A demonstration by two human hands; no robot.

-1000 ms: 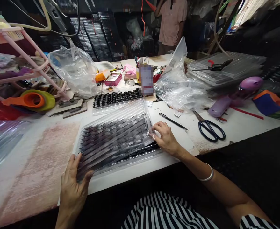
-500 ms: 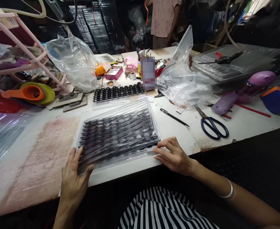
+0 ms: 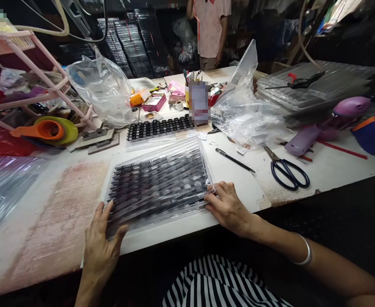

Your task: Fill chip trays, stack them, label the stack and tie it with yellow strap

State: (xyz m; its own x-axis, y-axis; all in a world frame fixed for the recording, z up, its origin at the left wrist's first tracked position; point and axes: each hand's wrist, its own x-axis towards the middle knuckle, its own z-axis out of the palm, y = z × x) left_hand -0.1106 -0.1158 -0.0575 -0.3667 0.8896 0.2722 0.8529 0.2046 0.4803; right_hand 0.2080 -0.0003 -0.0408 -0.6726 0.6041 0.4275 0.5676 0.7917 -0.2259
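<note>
A transparent plastic tray [image 3: 160, 183] with rows of dark strips lies in front of me, under a shiny transparent cover. At its near left corner is my left hand [image 3: 102, 238], fingers spread along the side and thumb apart near the front edge. My right hand [image 3: 227, 207] has its fingers bent and closed at the near right corner, pinching the tray's edge; the fingertips are partly hidden. Just behind, a second tray holds rows of small black parts [image 3: 161, 126]. A black pen [image 3: 235, 160] lies to the right of the front tray.
Dark-handled scissors [image 3: 288, 170] and a purple tool [image 3: 305, 136] lie at right. Crumpled plastic bags [image 3: 251, 119] and stacked transparent trays [image 3: 318, 89] stand behind them. A pink rack [image 3: 43, 81] is at left. A person [image 3: 210, 32] stands beyond the table [image 3: 62, 213].
My right hand has closed its fingers on the tray's near right corner, where they were looser before. The left hand keeps its place at the left side. The view has shifted slightly.
</note>
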